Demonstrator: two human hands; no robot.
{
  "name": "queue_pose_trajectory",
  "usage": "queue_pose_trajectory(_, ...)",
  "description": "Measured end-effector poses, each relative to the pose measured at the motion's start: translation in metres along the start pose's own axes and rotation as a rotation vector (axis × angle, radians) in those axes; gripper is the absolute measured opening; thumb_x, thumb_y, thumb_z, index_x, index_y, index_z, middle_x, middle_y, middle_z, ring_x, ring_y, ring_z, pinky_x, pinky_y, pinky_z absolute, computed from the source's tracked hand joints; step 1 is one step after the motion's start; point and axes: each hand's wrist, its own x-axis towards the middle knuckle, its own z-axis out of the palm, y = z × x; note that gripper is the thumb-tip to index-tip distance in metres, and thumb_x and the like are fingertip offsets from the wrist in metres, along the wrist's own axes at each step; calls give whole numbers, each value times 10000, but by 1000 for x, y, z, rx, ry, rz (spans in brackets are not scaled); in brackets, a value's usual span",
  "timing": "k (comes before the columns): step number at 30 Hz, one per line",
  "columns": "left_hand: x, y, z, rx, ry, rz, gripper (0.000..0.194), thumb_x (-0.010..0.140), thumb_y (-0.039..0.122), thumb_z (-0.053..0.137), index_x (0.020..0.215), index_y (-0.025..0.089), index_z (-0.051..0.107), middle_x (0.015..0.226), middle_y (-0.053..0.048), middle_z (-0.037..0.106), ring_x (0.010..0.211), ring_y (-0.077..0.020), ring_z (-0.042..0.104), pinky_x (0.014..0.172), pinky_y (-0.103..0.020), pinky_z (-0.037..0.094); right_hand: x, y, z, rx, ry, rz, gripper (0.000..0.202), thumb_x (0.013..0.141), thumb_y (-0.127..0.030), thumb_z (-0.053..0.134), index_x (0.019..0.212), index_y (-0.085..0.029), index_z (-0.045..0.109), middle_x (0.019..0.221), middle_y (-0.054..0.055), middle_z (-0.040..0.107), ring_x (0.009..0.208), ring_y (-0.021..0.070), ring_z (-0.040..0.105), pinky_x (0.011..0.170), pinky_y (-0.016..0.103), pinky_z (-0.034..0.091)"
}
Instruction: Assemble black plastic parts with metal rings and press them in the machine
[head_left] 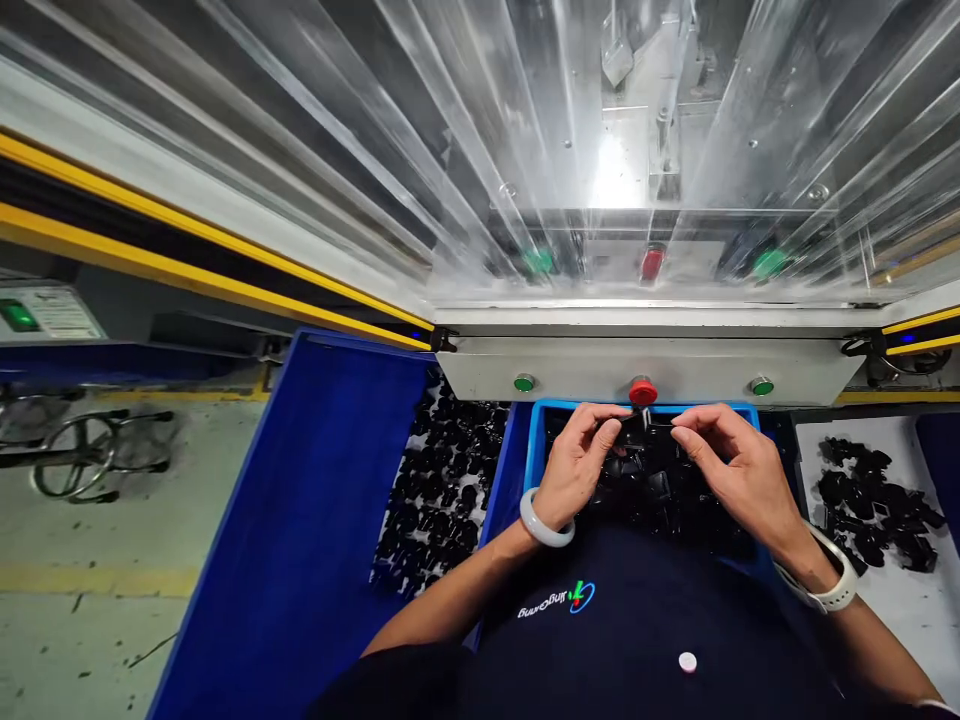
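Handling a small glossy black molded part [634,430] takes both our hands, held over the light-blue bin [742,409] and its jumbled black parts [660,505]. Our left hand [571,468] has thumb and fingertips closed on the part's near side. Our right hand [742,480] brings thumb and forefinger close together at the dark edge opposite; we cannot tell whether they are clamped on this same part, on a second one, or just touching it.

The part sits between our fingertips, just in front of the red push button [643,390] on the machine's front panel [577,365]. Green push buttons [524,383] flank it, with no finger on either.

We judge this to be close fingertip work, in the middle of turning or parting pieces. From such a hold, the next move calls for a steady left pinch and light right-hand pressure, so nothing slips back into the pile. More black pieces lie in the dark-blue crate [300,480] on our left and on the white sheet [817,440] on our right.
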Motion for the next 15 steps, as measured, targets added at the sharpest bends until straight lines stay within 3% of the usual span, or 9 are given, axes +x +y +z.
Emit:
queue_pose_trajectory(3,4,10,4,123,-33,106,401,1096,486,483,1120,208,770,1164,-94,707,1137,-223,663,1011,-355,550,12,-11,4,12,-77,-20,210,1001,-420,651,988,-222,719,955,27,743,795,141,678,726,268,550)
queue_pose_trajectory(5,8,14,6,164,-37,145,385,1114,425,458,1133,208,775,1156,-93,716,1156,-216,658,1064,-363,523,18,-13,6,8,-120,-19,200,999,-408,654,984,-221,722,944,23,743,793,137,674,719,263,545)
queue_pose_trajectory(7,13,16,8,181,-29,186,356,1113,387,470,1170,206,771,1139,-96,716,1127,-207,667,1041,-357,539,23,-13,6,-4,-113,-23,197,995,-405,660,982,-220,727,937,20,744,795,137,672,720,262,544)
queue_pose_trajectory(11,34,26,4,237,-14,328,228,1004,339,699,1185,214,761,1132,-92,726,1065,-210,688,963,-351,577,44,-19,-2,-53,-64,-67,196,986,-396,666,964,-216,740,939,22,754,816,146,685,744,278,553)
queue_pose_trajectory(15,80,62,-16,248,42,451,104,945,253,759,1040,212,777,1010,-54,759,942,-181,711,813,-311,593,113,-52,-26,-29,-227,-192,265,1009,-449,631,1031,-220,761,929,26,768,808,160,702,727,307,571)
